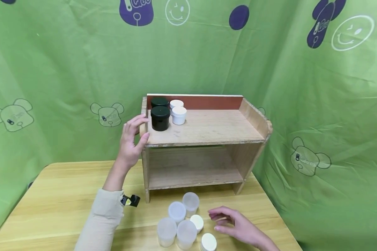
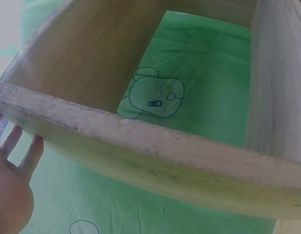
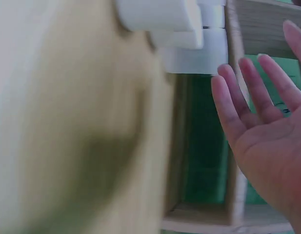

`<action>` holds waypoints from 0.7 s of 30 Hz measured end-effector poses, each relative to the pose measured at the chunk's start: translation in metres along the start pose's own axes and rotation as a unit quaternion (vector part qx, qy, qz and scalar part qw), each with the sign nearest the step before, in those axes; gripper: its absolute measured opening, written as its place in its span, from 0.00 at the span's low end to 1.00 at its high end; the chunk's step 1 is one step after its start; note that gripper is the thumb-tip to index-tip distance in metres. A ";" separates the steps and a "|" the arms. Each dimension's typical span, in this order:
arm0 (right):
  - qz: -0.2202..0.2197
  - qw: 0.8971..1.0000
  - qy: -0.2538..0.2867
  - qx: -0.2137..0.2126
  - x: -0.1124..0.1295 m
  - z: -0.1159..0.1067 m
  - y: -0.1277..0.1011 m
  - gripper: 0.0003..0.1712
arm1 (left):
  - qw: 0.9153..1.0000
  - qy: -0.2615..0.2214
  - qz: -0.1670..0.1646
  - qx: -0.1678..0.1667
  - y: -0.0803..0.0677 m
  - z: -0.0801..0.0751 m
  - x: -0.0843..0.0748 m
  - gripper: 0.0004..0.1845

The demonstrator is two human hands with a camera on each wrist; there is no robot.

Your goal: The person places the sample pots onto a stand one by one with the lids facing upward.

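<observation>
Left grip (image 1: 132,139) is up at the left end of the shelf (image 1: 207,130), fingers loosely spread, fingertips at the rounded side board, clamped on nothing. From the left wrist view I see only my palm (image 2: 11,195) below the worn front edge of the shelf's top board (image 2: 155,151), fingers straight, just under the wood; whether they touch it I cannot tell.

Right beside those fingers, on the top board, stands a black jar (image 1: 160,118), with a second black jar (image 1: 159,102) behind it against the red back panel. Two white jars (image 1: 178,115) sit just to the right of the black ones, one behind the other.

Right grip (image 1: 235,225) is low over the table (image 1: 59,198), fingers relaxed and apart, holding nothing. In the right wrist view the open palm (image 3: 267,141) faces the camera, with blurred white lids above it.

Just left of that hand is a cluster on the table: four translucent jars (image 1: 177,211) packed close together, and two small white-lidded jars (image 1: 208,242), one tucked among the clear ones, the other nearest my fingertips. The shelf's lower level is well apart from both hands.
</observation>
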State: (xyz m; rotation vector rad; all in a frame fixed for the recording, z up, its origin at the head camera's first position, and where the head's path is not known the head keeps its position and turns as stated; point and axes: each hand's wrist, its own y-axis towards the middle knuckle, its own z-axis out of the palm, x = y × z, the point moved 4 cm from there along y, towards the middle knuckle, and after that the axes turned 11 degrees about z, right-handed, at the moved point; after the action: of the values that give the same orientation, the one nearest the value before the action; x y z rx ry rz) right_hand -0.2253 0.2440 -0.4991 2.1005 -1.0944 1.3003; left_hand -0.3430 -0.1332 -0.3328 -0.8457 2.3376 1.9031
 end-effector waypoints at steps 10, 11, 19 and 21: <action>0.033 0.985 0.111 0.131 -0.038 0.023 -0.008 0.38 | 1.000 -0.001 -0.009 0.005 -0.003 0.002 0.001 0.25; 0.030 0.983 0.115 0.136 -0.040 0.025 -0.008 0.39 | 1.000 -0.002 -0.009 0.005 -0.004 0.003 0.001 0.25; 0.019 0.988 0.081 0.132 -0.047 0.030 -0.001 0.35 | 1.000 -0.003 -0.002 0.000 -0.003 0.003 0.001 0.25; 0.018 0.989 0.071 0.126 -0.046 0.030 0.002 0.32 | 1.000 -0.002 0.002 -0.002 -0.002 0.002 0.002 0.25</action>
State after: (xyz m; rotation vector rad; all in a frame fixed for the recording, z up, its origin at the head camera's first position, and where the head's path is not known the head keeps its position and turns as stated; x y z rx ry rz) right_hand -0.2216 0.2399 -0.5539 2.1315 -0.9532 1.6542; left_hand -0.3445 -0.1318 -0.3354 -0.8369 2.3363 1.9088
